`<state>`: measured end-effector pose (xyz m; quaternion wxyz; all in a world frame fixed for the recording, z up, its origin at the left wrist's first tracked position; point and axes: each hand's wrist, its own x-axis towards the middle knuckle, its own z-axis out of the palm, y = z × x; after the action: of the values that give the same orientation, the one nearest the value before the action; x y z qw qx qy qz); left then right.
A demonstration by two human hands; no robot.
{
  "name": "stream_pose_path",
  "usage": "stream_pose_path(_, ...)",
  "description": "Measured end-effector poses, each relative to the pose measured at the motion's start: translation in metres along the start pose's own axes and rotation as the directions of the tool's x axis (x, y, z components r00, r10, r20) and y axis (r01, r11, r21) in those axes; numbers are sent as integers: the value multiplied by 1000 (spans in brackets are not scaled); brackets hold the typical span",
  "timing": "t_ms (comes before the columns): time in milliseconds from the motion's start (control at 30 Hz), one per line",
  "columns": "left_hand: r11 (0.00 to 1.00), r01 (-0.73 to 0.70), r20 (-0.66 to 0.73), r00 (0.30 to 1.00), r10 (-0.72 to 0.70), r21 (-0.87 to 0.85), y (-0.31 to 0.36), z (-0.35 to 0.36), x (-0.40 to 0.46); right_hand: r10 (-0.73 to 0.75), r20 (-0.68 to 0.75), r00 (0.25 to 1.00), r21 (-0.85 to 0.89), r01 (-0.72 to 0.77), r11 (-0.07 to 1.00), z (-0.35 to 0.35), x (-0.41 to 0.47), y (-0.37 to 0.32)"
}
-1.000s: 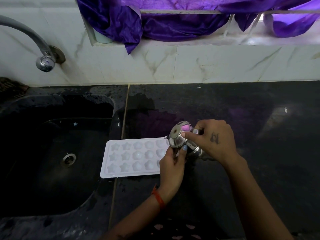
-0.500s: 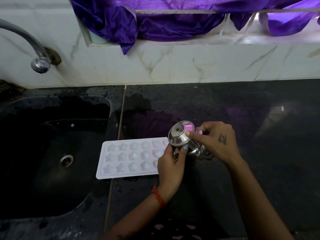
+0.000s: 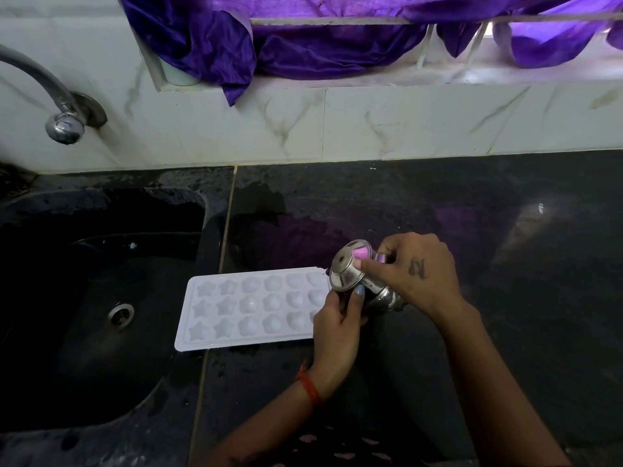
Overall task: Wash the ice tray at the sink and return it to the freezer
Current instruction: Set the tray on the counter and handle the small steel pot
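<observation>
A white ice tray [image 3: 249, 308] with star and round moulds lies flat on the black counter, its left end over the edge of the dark sink [image 3: 101, 298]. Right of it, both hands hold a small steel bottle [image 3: 357, 281] tilted on its side, its round steel cap facing the tray. My left hand [image 3: 337, 328] grips the cap end from below, covering the tray's right end. My right hand [image 3: 418, 271] grips the bottle's body from above, with one finger laid on the cap.
A steel tap [image 3: 62, 119] curves over the sink from the left wall. The drain [image 3: 120, 313] sits in the basin floor. Purple cloth [image 3: 303, 38] hangs from the window ledge above the marble backsplash. The wet black counter [image 3: 472, 230] stretches to the right.
Both hands keep their hold on the steel bottle beside the tray. The view has shifted slightly; the tray has not moved.
</observation>
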<state>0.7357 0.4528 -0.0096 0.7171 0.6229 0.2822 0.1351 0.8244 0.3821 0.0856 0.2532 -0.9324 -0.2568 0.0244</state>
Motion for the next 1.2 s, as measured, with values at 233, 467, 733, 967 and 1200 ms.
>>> stream_pose_path(233, 998, 8, 3, 1000, -8, -57, 0, 6, 0, -15, 0, 1000, -50, 15, 999, -1, 2, 2)
stream_pose_path(467, 1000, 0, -28, 1000, -1, -17, -1, 7, 1, -18, 0, 1000, -18, 18, 1000, 0, 3, 6)
stream_pose_path(733, 992, -55, -74, 995, 64, 114, 0, 6, 1, 10, -28, 1000, 121, -7, 993, 6, 4, 18)
stream_pose_path(967, 963, -105, -122, 983, 138, 249, 3, 3, 2, 84, -67, 994, 302, -60, 951, 7, 1, 23)
stream_pose_path(1200, 948, -117, -168, 971, 172, 294, 13, -13, -4, 68, -86, 994, 380, -30, 924, 14, 0, 12)
